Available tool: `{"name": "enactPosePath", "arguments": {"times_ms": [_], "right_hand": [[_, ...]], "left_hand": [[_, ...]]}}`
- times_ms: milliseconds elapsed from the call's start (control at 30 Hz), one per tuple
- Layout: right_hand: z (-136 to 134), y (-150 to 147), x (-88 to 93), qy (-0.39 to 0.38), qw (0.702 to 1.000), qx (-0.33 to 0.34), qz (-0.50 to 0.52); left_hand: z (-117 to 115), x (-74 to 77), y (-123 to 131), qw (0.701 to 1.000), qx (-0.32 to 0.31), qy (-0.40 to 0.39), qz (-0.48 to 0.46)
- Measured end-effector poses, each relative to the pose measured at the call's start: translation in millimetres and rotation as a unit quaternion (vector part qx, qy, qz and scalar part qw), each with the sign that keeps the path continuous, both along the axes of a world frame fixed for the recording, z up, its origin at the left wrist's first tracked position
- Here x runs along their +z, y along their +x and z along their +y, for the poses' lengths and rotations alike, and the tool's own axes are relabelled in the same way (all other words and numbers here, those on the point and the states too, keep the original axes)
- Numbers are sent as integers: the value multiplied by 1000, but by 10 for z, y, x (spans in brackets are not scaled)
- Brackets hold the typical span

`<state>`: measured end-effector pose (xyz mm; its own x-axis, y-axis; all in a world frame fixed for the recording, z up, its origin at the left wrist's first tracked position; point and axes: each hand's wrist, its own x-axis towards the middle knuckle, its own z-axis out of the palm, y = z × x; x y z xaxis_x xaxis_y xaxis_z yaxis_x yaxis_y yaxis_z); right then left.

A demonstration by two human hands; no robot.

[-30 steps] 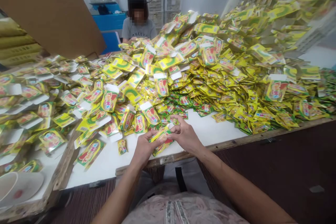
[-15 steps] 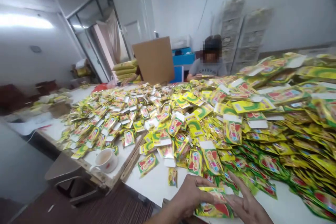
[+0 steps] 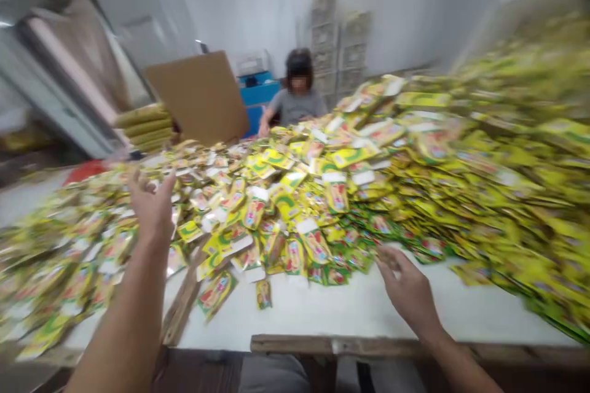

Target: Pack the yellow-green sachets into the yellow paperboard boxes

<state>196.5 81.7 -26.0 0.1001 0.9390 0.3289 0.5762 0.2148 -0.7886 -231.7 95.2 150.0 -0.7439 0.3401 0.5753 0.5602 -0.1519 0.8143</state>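
My left hand (image 3: 152, 202) is raised over the left part of a heap of small printed boxes (image 3: 255, 206), thumb and fingers apart, with nothing in it. The boxes are yellow and green with red fruit pictures; many have white flaps standing out. My right hand (image 3: 408, 291) is over the white tabletop (image 3: 350, 313), at the front edge of some green sachets (image 3: 362, 258). Its fingers curl in towards the thumb. Whatever lies between the fingertips is hidden and too blurred to make out. A single small sachet (image 3: 264, 294) lies in front of the boxes.
A high bank of flat yellow-green sachets (image 3: 483, 209) fills the right side. Across the table sits a person in a grey shirt (image 3: 297, 104). A large cardboard sheet (image 3: 198, 98), stacked yellow sacks (image 3: 145, 126) and a blue cabinet (image 3: 260, 98) stand behind. A wooden edge (image 3: 313, 344) runs along the front.
My hands have moved apart and no longer hold the printed box between them. The left went up and left, the right towards the green sachets. The view has swung right.
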Motion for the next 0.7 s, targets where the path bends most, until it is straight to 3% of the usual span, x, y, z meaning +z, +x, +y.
{"name": "enactPosePath", "arguments": {"times_ms": [33, 100, 200, 267, 333, 467, 567, 700], "right_hand": [[94, 69, 4, 7, 1000, -16, -20], [297, 225, 16, 1, 995, -57, -86], [548, 400, 42, -10, 973, -46, -225], [646, 430, 55, -28, 952, 4, -305], [690, 414, 49, -34, 932, 29, -359], [677, 394, -16, 18, 930, 47, -365], [657, 406, -47, 66, 938, 44, -338], [710, 403, 25, 67, 926, 34, -371]], "left_hand": [[-2, -139, 156, 999, -24, -31, -7], [-85, -517, 576, 980, -142, -129, -48], [-291, -1081, 1260, 906, -307, -279, -87], [-373, -1319, 1634, 863, -355, -358, -39], [-370, -1415, 1893, 848, -341, -402, 57], [-199, -1352, 2140, 862, -189, -410, 228], [-29, -1320, 2266, 847, -125, -445, 261], [113, -1410, 2424, 825, -129, -489, 253]]}}
